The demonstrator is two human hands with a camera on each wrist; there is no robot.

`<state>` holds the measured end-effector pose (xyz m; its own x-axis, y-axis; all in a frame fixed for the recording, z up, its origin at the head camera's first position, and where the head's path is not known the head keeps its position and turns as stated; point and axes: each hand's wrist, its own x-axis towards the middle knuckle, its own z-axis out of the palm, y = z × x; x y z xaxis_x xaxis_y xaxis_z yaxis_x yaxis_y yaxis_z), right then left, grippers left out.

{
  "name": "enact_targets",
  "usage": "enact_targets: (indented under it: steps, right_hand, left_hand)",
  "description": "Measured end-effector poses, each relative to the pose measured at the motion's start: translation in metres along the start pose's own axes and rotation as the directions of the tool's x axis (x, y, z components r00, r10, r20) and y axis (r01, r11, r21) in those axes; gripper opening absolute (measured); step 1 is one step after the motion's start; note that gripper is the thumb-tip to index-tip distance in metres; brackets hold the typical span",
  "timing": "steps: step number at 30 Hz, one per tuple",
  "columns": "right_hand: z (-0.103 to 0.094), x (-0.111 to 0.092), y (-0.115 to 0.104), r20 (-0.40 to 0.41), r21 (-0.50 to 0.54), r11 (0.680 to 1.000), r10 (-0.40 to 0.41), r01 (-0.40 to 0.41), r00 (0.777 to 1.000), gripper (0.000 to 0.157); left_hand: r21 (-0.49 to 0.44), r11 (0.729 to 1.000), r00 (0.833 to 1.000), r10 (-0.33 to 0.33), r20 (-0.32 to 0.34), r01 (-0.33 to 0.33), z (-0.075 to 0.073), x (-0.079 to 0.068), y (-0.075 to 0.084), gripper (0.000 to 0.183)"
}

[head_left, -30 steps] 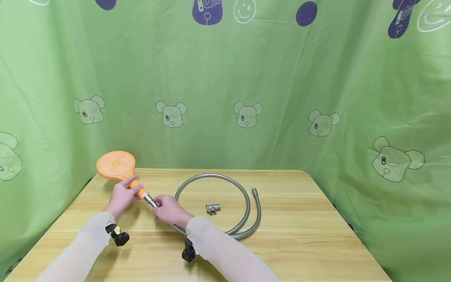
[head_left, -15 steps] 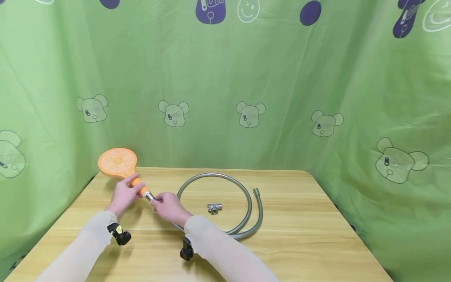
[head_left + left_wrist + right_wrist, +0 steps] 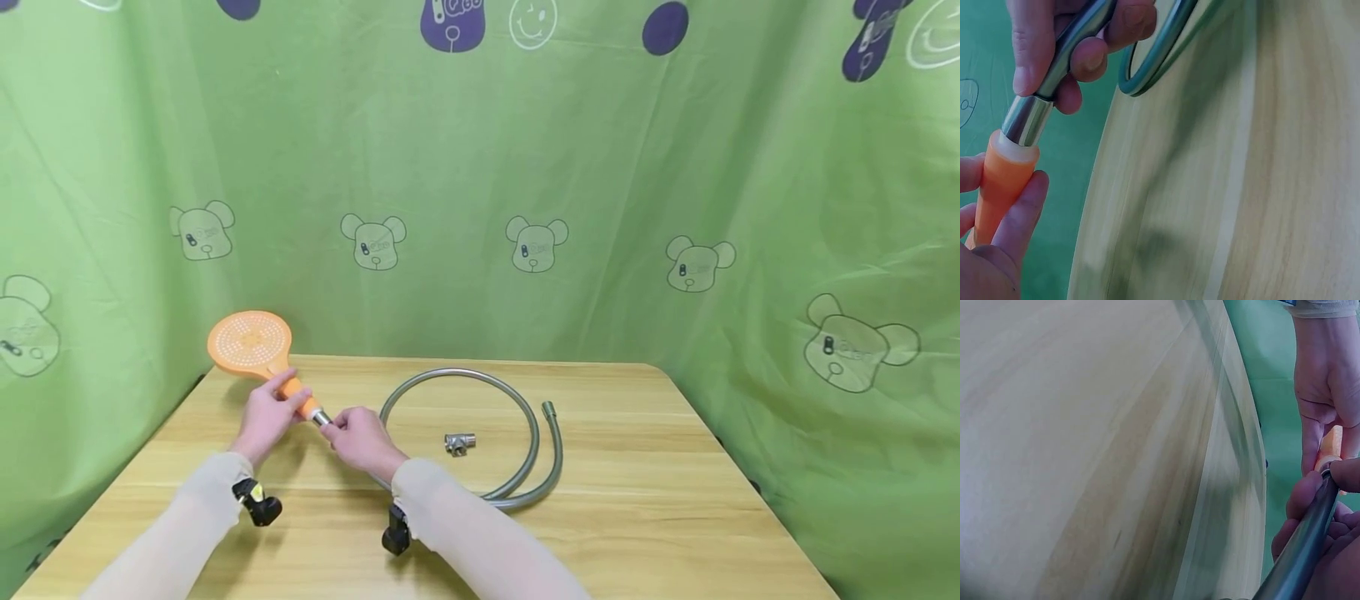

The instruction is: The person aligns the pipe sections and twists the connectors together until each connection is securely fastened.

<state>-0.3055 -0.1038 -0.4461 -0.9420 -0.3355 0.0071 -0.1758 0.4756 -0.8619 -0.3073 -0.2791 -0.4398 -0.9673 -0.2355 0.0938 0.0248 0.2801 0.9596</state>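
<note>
Long off-white sleeves, with a black device at each wrist.
The left sleeve and right sleeve match in colour, fairly smooth along the forearm and ending in loose, creased cuffs at the wrists. Beyond them the left hand and right hand are bare. The left device is small and black, with a bright yellow patch and a rounded end; the right device is black too, blocky above and rounded below. In the right wrist view, the left cuff shows fine wrinkles across its edge.
</note>
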Motion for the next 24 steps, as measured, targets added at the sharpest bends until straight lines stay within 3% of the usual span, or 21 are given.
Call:
enact_targets:
  steps: [6, 16, 24]
  right_hand:
    - [-0.0029, -0.0015, -0.0002, 0.002, -0.009, 1.0, 0.008, -0.008, 1.0, 0.021]
    - [-0.0027, 0.0014, 0.0004, 0.038, 0.012, 0.999, -0.034, 0.033, 0.999, 0.026]
    - [-0.0027, -0.0011, -0.001, 0.068, 0.029, 1.0, 0.005, -0.007, 0.998, 0.031]
  left_hand:
    - [0.037, 0.999, 0.999, 0.027, -0.029, -0.026, 0.0035, 0.0004, 0.0006, 0.064]
    - [-0.004, 0.999, 0.998, 0.046, -0.046, -0.046, 0.0005, -0.0018, 0.003, 0.065]
    - [0.036, 0.999, 0.999, 0.033, -0.041, -0.032, 0.0007, -0.0071, 0.004, 0.066]
